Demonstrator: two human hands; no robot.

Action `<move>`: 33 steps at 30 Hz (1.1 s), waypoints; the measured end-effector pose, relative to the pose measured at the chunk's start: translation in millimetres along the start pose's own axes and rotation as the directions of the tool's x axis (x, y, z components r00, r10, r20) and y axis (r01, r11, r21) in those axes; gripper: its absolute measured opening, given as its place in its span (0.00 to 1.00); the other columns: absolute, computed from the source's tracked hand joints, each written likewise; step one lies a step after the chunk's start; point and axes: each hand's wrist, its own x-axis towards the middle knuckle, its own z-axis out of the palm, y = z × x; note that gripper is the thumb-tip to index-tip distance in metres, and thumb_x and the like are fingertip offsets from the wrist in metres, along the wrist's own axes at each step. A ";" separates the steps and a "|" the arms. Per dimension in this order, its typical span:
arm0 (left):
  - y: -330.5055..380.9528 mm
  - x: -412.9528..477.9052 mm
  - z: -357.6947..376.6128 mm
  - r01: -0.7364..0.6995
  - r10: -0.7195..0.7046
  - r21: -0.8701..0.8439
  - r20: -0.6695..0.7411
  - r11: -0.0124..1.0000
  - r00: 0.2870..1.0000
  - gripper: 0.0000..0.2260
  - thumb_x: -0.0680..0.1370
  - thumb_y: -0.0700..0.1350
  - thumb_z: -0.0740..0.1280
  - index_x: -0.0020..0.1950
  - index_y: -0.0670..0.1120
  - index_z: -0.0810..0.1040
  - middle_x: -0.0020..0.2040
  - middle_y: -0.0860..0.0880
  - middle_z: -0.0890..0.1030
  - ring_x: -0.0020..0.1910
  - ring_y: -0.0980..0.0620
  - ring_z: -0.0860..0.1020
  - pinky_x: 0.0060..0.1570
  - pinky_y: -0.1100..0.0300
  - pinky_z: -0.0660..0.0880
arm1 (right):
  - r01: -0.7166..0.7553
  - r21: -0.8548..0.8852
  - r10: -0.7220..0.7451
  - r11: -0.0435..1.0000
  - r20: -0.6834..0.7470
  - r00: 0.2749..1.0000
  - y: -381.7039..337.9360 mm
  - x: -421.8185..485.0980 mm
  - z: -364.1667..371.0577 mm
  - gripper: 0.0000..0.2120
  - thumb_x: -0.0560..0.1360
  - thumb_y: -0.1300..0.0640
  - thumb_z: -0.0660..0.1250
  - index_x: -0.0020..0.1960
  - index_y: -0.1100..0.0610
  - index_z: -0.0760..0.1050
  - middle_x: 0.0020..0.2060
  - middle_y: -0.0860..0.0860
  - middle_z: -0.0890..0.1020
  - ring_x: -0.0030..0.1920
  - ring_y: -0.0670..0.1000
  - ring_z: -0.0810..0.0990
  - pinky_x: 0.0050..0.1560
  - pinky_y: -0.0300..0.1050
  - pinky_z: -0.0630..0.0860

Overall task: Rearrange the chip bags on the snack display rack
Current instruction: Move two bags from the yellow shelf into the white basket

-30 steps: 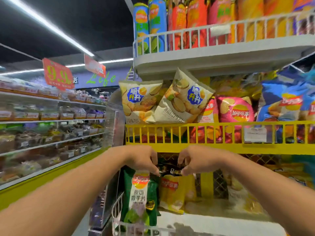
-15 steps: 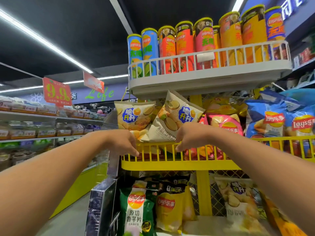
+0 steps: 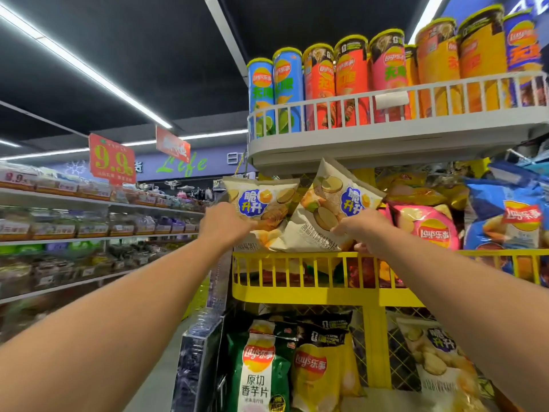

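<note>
Two cream chip bags with blue round logos stand in the yellow middle shelf [image 3: 323, 292] of the snack rack. My left hand [image 3: 222, 223] grips the left cream bag [image 3: 261, 203] at its left edge. My right hand [image 3: 361, 230] pinches the lower right part of the tilted right cream bag [image 3: 329, 209]. A pink Lay's bag [image 3: 427, 227] and a blue Lay's bag [image 3: 511, 215] sit further right on the same shelf. Below hang a green bag [image 3: 258, 370], a yellow bag [image 3: 320, 373] and another cream bag [image 3: 439, 358].
A white top shelf [image 3: 386, 138] holds a row of tall chip cans [image 3: 350, 78]. On the left, across an aisle, long shelves [image 3: 89, 233] carry packaged goods under a red 9.9 price sign [image 3: 112, 159]. A dark box [image 3: 196, 361] stands beside the rack's lower left.
Both hands rose from the lower shelf's bags, past the yellow rail, and now grip the two cream bags on the middle shelf. The camera tilted upward.
</note>
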 end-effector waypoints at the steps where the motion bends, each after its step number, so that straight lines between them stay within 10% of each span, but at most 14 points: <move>1: 1.1 2.2 3.5 -0.024 0.024 0.020 -0.008 1.000 1.000 0.21 0.73 0.59 0.72 0.31 0.47 0.69 0.32 0.48 0.75 0.28 0.54 0.71 0.26 0.61 0.63 | -0.006 0.036 0.007 0.999 -0.013 1.000 1.1 2.2 3.4 0.24 0.70 0.54 0.77 0.60 0.61 0.73 0.53 0.56 0.78 0.50 0.54 0.77 0.49 0.47 0.80; 6: 8.1 14.7 16.6 0.034 -0.033 -0.026 0.048 0.999 0.998 0.18 0.74 0.57 0.71 0.49 0.41 0.78 0.45 0.45 0.79 0.45 0.47 0.80 0.32 0.60 0.68 | 0.092 0.204 -0.082 0.975 -0.060 0.995 6.6 8.9 19.3 0.27 0.63 0.55 0.82 0.53 0.63 0.73 0.48 0.52 0.80 0.51 0.52 0.79 0.42 0.44 0.76; 11: 12.0 24.7 38.6 0.215 -0.205 -0.255 0.064 0.943 0.977 0.22 0.74 0.51 0.73 0.62 0.38 0.76 0.56 0.41 0.81 0.52 0.44 0.80 0.38 0.57 0.74 | 0.184 0.411 -0.207 0.893 0.012 0.978 22.7 29.5 29.4 0.60 0.35 0.40 0.85 0.64 0.53 0.72 0.56 0.51 0.83 0.56 0.53 0.82 0.53 0.54 0.81; 18: 15.1 30.2 54.7 0.334 -0.370 -0.444 0.006 0.832 0.929 0.26 0.74 0.42 0.73 0.69 0.37 0.69 0.65 0.38 0.76 0.62 0.41 0.76 0.53 0.52 0.76 | 0.284 0.510 -0.296 0.812 -0.059 0.953 12.1 6.3 31.9 0.16 0.63 0.59 0.82 0.47 0.51 0.80 0.45 0.49 0.86 0.45 0.49 0.85 0.45 0.46 0.84; 22: 13.7 26.0 51.5 0.345 -0.375 -0.538 0.056 0.769 0.925 0.31 0.72 0.43 0.75 0.70 0.39 0.66 0.65 0.40 0.75 0.64 0.41 0.75 0.61 0.48 0.77 | 0.238 0.578 -0.217 0.781 -0.106 0.970 10.1 7.9 39.2 0.19 0.60 0.56 0.82 0.48 0.53 0.80 0.46 0.52 0.87 0.46 0.52 0.86 0.49 0.54 0.84; 28: -6.2 33.1 47.8 0.362 -0.261 -0.591 0.253 0.721 0.932 0.39 0.63 0.38 0.75 0.71 0.37 0.65 0.64 0.39 0.77 0.60 0.39 0.78 0.59 0.46 0.78 | 0.165 0.652 -0.242 0.740 0.030 0.970 19.1 11.8 33.9 0.52 0.45 0.46 0.87 0.65 0.57 0.72 0.53 0.53 0.85 0.53 0.55 0.85 0.50 0.59 0.83; 33: -24.8 39.6 59.6 0.362 -0.195 -0.590 0.329 0.721 0.924 0.50 0.58 0.40 0.81 0.75 0.44 0.59 0.65 0.44 0.73 0.63 0.43 0.74 0.64 0.43 0.74 | 0.189 0.628 -0.356 0.755 0.150 0.922 15.1 12.0 30.1 0.29 0.60 0.58 0.84 0.59 0.57 0.80 0.52 0.55 0.87 0.52 0.56 0.86 0.53 0.60 0.82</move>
